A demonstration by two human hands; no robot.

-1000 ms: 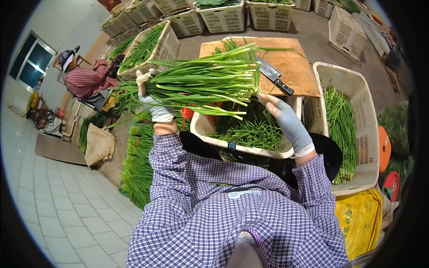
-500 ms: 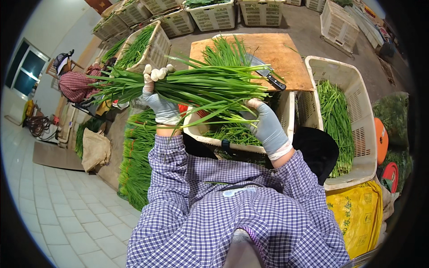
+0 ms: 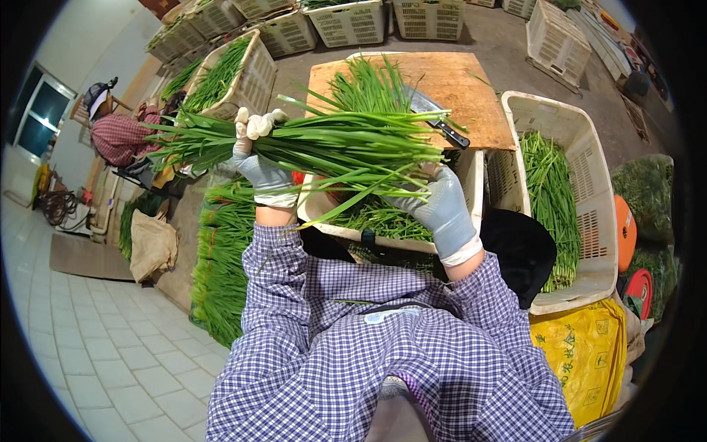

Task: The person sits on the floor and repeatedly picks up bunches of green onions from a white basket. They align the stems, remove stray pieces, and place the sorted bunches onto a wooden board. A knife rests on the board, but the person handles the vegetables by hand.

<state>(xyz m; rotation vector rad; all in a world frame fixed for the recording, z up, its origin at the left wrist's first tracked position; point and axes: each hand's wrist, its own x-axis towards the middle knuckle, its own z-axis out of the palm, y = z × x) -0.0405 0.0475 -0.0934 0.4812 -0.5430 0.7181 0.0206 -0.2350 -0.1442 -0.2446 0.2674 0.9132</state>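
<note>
Left fingers: the gloved left hand [image 3: 264,171] is curled around the leafy part of a green bunch [image 3: 346,140], fingertips showing on its upper side.
Right fingers: the gloved right hand [image 3: 442,210] is at the pale stem ends; its fingertips are partly hidden, so I cannot tell if they pinch stems or only touch them.
Bunch: held roughly level in the air above the near crate [image 3: 477,180], leaves to the left, stem ends to the right, a few strands straying below.
Handling: the left grip should probably be firm enough to stop slipping, yet not bruise leaves; the right would do best picking at 1 or 2 strays at a time, the stem ends held in line.
Board: a wooden board [image 3: 464,81] lies beyond, bearing loose greens [image 3: 364,88] and a knife [image 3: 451,134]; wrists are best clear of that blade.
Right side: a white crate [image 3: 589,158] of stems [image 3: 549,214].
</note>
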